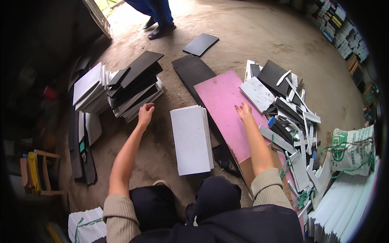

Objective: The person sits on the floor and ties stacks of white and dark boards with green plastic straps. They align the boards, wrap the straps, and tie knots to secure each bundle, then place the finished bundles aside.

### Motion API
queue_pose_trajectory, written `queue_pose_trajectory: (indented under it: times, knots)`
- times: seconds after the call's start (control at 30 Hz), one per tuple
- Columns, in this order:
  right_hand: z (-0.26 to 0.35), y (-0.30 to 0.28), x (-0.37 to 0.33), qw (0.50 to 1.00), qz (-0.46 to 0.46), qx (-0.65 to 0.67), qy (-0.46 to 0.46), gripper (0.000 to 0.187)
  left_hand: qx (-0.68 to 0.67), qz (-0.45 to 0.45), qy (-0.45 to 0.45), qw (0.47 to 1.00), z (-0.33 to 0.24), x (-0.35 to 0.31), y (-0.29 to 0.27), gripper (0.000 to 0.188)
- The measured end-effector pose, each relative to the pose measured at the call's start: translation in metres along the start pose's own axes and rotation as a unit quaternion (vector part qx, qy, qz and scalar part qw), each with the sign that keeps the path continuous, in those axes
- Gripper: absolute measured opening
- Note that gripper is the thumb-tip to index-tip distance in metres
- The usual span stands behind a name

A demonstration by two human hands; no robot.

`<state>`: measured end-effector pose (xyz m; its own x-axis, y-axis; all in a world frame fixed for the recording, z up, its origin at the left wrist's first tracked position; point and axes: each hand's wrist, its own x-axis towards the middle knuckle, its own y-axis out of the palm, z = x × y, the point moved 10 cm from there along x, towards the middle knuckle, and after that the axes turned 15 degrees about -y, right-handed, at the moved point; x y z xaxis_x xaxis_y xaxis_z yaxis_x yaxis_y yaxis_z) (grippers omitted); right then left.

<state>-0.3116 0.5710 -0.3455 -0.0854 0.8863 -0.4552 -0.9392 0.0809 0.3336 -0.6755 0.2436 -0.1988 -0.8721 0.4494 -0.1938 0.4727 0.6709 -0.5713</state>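
Both my arms reach forward over the floor. My left hand [146, 114], fingers curled together and nothing visible in them, is beside a stack of black and white sheets [139, 75]. My right hand [244, 111] has its fingers loosely apart and empty; it hovers over or rests on a pink board [221, 95], I cannot tell which. Between my hands sits a neat stack of white rectangular sheets [189, 139], against the board's left side. A long black sheet [193, 71] lies partly under the pink board.
Cut strips and offcuts [302, 121] heap up right of the board. Beyond them stand a tied white sack [352, 150] and a stack of pale sheets [342, 210]. More white sheets [90, 83] are at left. A person in blue trousers [160, 14] stands near the doorway.
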Motion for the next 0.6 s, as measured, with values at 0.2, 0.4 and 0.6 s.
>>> queue_pose_trajectory:
  times: [0.2, 0.4, 0.6]
  knots:
    - [-0.010, 0.196, -0.100, 0.891, 0.350, -0.254, -0.136, 0.031, -0.030, -0.227, 0.024, 0.973, 0.011, 0.024, -0.080, 0.031]
    - [-0.086, 0.378, -0.208, 0.863, 0.488, -0.128, -0.042, 0.040, -0.022, -0.318, 0.071, 0.945, 0.025, 0.021, -0.145, 0.029]
    - [-0.125, 0.452, -0.214, 0.935, 0.314, -0.163, -0.032, 0.035, -0.003, -0.317, 0.126, 0.940, 0.023, 0.021, -0.184, 0.035]
